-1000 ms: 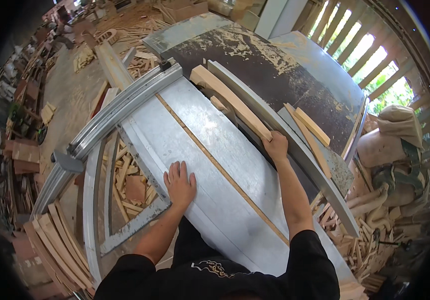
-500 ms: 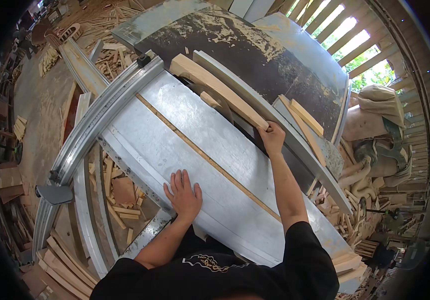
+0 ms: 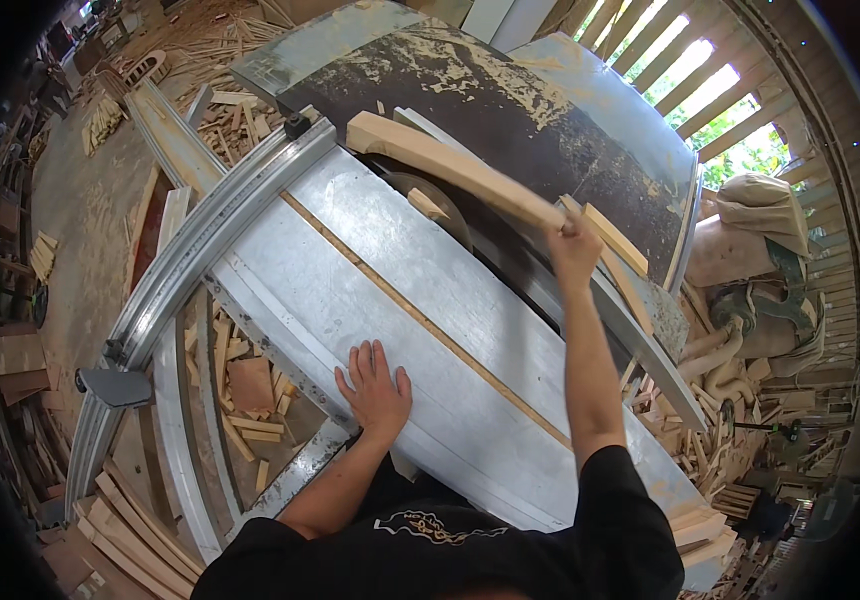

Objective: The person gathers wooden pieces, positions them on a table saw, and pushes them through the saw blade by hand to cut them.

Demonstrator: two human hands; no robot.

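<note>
My right hand (image 3: pixel 572 250) is closed on the near end of a long wooden piece (image 3: pixel 450 165), slightly bent and thicker at its far end. The piece lies across and above the long metal fence (image 3: pixel 650 368). Fingers spread, my left hand (image 3: pixel 375 395) rests flat on the silvery sliding saw table (image 3: pixel 370 235). The round saw blade (image 3: pixel 458 226) shows beside the fence, left of the held piece. Against the blade sits a small wood offcut (image 3: pixel 428 205). I cannot tell whether the blade is turning.
A metal crosscut rail (image 3: pixel 215 235) spans the table's far left. Wooden strips (image 3: pixel 615 240) lie beyond the fence on the dark, sawdust-marked table (image 3: pixel 390 70). Curved wood pieces (image 3: pixel 130 530) are stacked at lower left. Dust bags and hoses (image 3: pixel 750 260) stand right; scraps (image 3: pixel 250 385) litter the floor.
My right hand has moved right and away from me, bringing the wooden piece from beside the blade onto or over the fence. More of the blade shows. The left hand stays flat on the table.
</note>
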